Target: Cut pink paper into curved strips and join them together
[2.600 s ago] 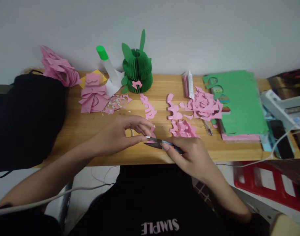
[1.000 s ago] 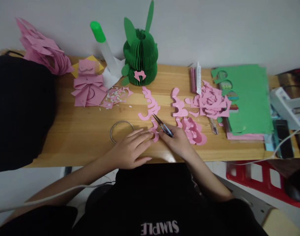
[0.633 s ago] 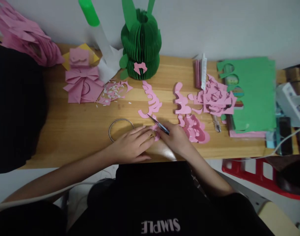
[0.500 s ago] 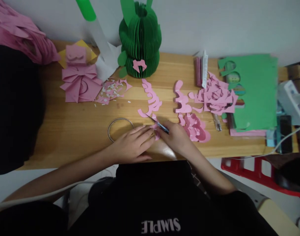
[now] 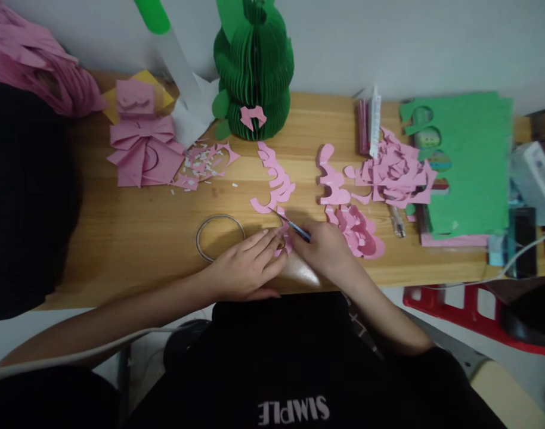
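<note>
My right hand point(image 5: 328, 250) grips a slim pointed tool point(image 5: 298, 230) with a blue handle; its thin dark tip points up and left, over the pink paper. I cannot tell exactly what kind of tool it is. Beneath the fingers lies a small cut piece of pink paper point(image 5: 285, 223), partly hidden by both hands. My left hand point(image 5: 243, 268) rests flat on the table with fingers stretched out, fingertips touching that paper. A small gold-coloured thing point(image 5: 281, 243) shows by the fingertips. Just above is a scalloped pink paper strip point(image 5: 279, 186). A thin ring point(image 5: 198, 238) lies left of my hands.
A green folded-paper figure point(image 5: 254, 71) stands at the back. Pink paper pieces point(image 5: 355, 232) and a heap of pink scraps point(image 5: 395, 173) lie to the right, before green sheets point(image 5: 471, 167). Left are a pink paper bow point(image 5: 142, 134) and white bits point(image 5: 203, 161). A phone point(image 5: 523, 244) sits far right.
My right hand and its tool have shifted slightly to the right. The left hand has edged slightly right and down, still flat on the table. The view has shifted a little.
</note>
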Demonstrator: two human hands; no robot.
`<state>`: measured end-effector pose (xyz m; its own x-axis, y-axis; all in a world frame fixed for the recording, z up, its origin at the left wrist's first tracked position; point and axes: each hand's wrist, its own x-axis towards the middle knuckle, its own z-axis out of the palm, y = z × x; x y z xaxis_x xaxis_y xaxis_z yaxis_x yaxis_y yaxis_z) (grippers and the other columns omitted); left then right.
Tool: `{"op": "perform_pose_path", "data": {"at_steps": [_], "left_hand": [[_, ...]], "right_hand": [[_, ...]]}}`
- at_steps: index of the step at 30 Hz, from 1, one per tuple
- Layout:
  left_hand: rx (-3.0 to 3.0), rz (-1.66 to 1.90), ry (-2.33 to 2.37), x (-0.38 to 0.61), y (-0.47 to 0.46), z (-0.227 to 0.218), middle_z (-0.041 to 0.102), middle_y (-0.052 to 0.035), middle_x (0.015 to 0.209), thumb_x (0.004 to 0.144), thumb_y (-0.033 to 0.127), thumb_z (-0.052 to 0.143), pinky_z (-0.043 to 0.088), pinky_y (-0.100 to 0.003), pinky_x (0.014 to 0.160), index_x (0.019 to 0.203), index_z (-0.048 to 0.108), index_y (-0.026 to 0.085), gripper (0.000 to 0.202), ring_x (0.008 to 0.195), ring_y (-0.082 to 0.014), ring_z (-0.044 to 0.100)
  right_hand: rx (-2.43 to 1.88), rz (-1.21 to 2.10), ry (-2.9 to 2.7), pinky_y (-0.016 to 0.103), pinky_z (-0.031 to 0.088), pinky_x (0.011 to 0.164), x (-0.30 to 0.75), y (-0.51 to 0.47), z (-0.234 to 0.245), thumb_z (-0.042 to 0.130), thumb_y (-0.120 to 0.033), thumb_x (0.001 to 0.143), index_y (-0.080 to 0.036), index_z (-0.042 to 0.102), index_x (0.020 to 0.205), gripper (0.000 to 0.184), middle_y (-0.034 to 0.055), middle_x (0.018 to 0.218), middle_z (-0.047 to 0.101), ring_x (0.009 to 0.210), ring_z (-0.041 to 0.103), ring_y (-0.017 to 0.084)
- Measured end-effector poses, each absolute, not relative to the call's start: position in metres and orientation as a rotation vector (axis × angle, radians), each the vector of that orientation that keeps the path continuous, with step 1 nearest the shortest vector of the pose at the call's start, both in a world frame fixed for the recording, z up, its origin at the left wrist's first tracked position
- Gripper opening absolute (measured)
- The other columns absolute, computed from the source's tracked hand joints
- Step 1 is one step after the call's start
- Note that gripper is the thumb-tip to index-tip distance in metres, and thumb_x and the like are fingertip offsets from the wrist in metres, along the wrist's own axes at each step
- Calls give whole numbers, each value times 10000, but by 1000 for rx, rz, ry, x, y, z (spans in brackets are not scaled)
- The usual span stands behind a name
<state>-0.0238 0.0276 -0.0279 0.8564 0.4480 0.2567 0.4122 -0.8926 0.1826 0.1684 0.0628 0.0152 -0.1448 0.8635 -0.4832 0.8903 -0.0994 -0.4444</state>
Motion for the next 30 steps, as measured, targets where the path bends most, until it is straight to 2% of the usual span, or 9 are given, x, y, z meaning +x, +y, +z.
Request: {"op": "perform_pose_path", "data": {"at_steps": [2,7,10,13,15,20,25,27,30], "left_hand": [[2954,427,681,-23,28,-27,643,-291,1218,911,654,399,419,-473,1061,1223,548,14,727,1249,-366,563],[2880,441,694,-23,25,-28,619,-292,1261,906,642,432,409,-482,1073,1231,551,25,707,1274,-375,540],[2788,456,725,-24,25,-29,604,-281,1290,909,640,430,410,-492,1079,1257,538,31,711,1293,-369,523],[2567,511,806,-26,28,-23,615,-232,1294,887,641,480,425,-501,1076,1311,503,73,709,1280,-343,537],[2361,533,858,-28,31,-17,607,-191,1313,883,592,532,439,-506,1067,1321,504,130,637,1273,-321,542],[1888,725,858,-28,34,-5,511,-157,1413,969,482,440,400,-502,1114,1268,582,201,434,1347,-286,465],[1604,865,715,-29,30,-7,509,-111,1432,993,528,307,362,-549,1140,1285,608,275,490,1366,-298,448],[1597,851,711,-29,27,-7,500,-117,1445,987,545,309,361,-566,1136,1303,602,275,509,1367,-315,445],[1646,817,733,-29,24,-3,502,-108,1444,987,539,316,387,-556,1122,1317,590,295,494,1355,-311,460]], "right_hand": [[2055,-1120,2069,269,328,534,170,62,14,561,-291,843,-178,636,650,236,52,588,649,560,569,174],[2094,-1128,2024,274,323,546,168,63,8,600,-340,823,-190,626,676,212,45,636,651,609,576,188],[2106,-1130,2038,273,334,561,170,62,6,600,-294,803,-196,621,680,159,39,650,650,620,575,187],[2182,-1163,2059,266,345,563,176,59,7,585,-260,791,-196,599,667,140,24,623,626,593,551,171],[2260,-1220,2074,261,338,543,181,55,11,584,-275,784,-195,576,644,161,2,565,577,551,512,155],[2438,-1645,2080,252,288,487,187,42,18,573,-353,782,-201,511,572,267,-51,487,416,482,378,108],[2345,-2381,1684,238,229,428,178,30,24,626,-463,759,-183,648,759,280,-89,481,318,427,254,78],[2319,-2509,1575,233,205,413,174,28,26,660,-488,729,-188,645,744,301,-98,473,293,413,227,68],[2347,-2505,1618,231,209,417,172,27,28,693,-481,704,-191,638,690,295,-89,469,334,421,251,65]]}}
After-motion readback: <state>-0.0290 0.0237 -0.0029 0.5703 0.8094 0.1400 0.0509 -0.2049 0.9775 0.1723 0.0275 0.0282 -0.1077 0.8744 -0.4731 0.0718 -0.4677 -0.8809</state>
